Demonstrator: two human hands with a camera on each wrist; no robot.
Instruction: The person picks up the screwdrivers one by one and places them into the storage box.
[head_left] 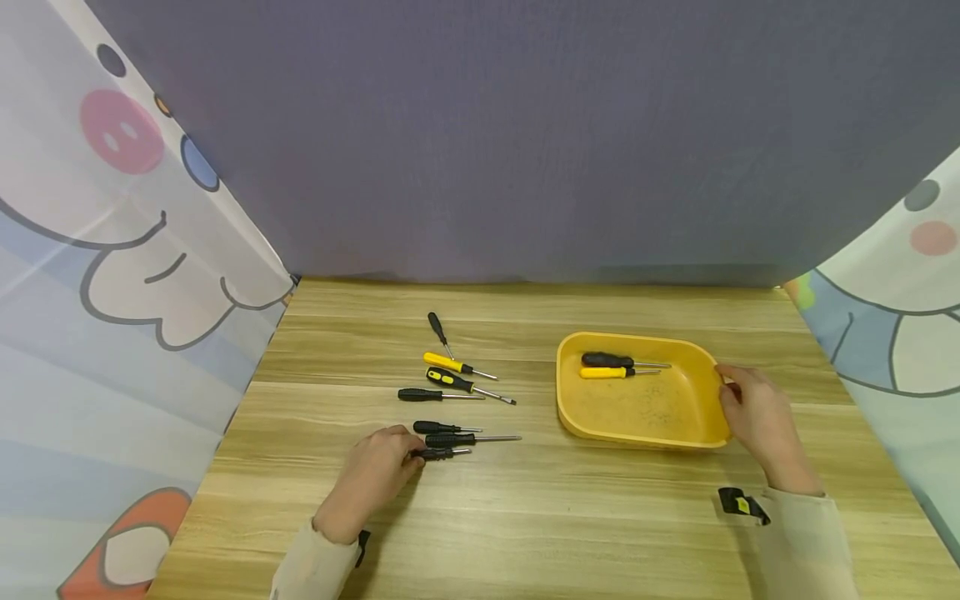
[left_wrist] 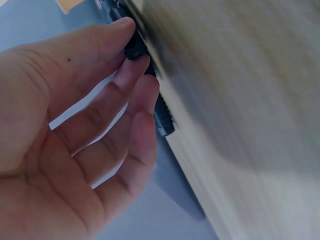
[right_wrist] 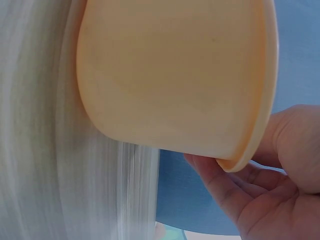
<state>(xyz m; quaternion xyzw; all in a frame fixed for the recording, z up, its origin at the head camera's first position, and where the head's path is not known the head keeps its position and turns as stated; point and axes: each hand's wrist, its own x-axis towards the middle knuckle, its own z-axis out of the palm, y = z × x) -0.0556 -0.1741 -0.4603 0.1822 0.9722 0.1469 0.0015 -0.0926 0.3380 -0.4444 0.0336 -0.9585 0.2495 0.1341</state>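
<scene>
My left hand [head_left: 378, 467] pinches the handle of a short black screwdriver [head_left: 444, 454], the nearest one in the row. In the left wrist view, thumb and fingertips close on the black handle [left_wrist: 134, 49] close over the table. Just beyond it lie a longer black screwdriver [head_left: 452, 439] and another short black screwdriver [head_left: 437, 427]. At the right, my right hand [head_left: 761, 417] holds the rim of a yellow plastic bin [head_left: 637, 437]; its fingers lie under the rim in the right wrist view. Inside the bin are a black-handled screwdriver [head_left: 607, 360] and a yellow-handled screwdriver [head_left: 606, 372].
Farther back, left of the bin, lie a black screwdriver [head_left: 420, 394], a black-and-yellow screwdriver [head_left: 450, 380], a yellow screwdriver [head_left: 446, 362] and a small black screwdriver [head_left: 437, 327]. A grey-blue panel [head_left: 525, 150] stands behind the wooden table [head_left: 540, 533]; cartoon-printed curtains [head_left: 90, 375] flank it.
</scene>
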